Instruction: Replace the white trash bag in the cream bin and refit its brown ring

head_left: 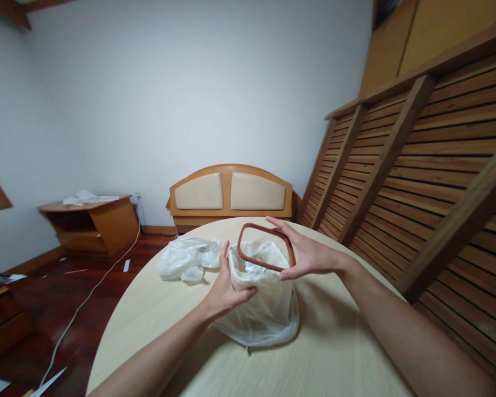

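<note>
Brown frame (pixel 259 263) between pinching right fingers (pixel 278 224), bag-covered bin (pixel 268 300) (whitish, translucent) between gripping left fingers (pixel 225 260).

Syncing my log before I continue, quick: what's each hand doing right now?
Left hand: holding the bag-lined bin at its near left side.
Right hand: holding the brown frame by its right end.

A crumpled plastic bag (pixel 186 260) is blocking a low pass at the far left of the counter (pixel 347 353), and the left hand (pixel 226 288) is barring the left side of the lined bin (pixel 268 311). Over its mouth, the brown frame (pixel 261 264) and right hand (pixel 308 252) are hindering entry from above, while bare counter is offering room on the right, beneath the forearm (pixel 380 306).
</note>
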Demonstrator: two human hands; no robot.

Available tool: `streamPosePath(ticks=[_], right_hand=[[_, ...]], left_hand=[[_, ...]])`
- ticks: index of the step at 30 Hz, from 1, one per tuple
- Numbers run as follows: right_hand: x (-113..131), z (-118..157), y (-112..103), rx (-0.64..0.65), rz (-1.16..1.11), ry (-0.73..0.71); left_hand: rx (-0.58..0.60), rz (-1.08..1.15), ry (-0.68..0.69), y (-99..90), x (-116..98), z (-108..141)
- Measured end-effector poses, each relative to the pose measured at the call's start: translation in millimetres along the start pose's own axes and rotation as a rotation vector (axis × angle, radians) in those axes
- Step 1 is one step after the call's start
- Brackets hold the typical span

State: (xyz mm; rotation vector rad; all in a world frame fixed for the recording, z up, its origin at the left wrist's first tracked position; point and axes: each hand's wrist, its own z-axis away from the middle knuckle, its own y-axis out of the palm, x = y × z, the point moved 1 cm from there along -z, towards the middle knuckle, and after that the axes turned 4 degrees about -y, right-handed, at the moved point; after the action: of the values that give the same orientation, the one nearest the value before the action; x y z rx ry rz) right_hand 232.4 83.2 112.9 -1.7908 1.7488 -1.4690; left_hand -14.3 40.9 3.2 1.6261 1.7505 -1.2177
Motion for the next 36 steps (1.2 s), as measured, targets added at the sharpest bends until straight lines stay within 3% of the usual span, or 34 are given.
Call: streamPosePath(ticks=[5, 9, 13, 18, 22, 27, 36], right_hand=[[4, -8, 7, 0.177, -0.041, -0.005], [-2, -7, 5, 0.245, -0.016, -0.019], [-7, -5, 3, 0.276, -0.003, -0.035], [-9, -3, 5, 0.276, 0.011, -0.026], [-7, -4, 5, 0.265, -0.008, -0.029], [-1, -7, 4, 0.289, -0.011, -0.01], [1, -8, 5, 0.326, -0.054, 0.017]], left_hand=[[0.051, 0.017, 0.06, -1.9, 0, 0], [0.116, 0.067, 0.033, -2.0, -2, 2], [0.159, 0.083, 0.033, -6.2, -1, 5], [0.135, 0.073, 0.136, -16.5, 0, 5], [0.036, -0.036, 0.158, -19.1, -13, 4], [0.027, -0.133, 0.245, -17.5, -29, 6], [0.054, -0.147, 0.287, -17.2, -22, 9]])
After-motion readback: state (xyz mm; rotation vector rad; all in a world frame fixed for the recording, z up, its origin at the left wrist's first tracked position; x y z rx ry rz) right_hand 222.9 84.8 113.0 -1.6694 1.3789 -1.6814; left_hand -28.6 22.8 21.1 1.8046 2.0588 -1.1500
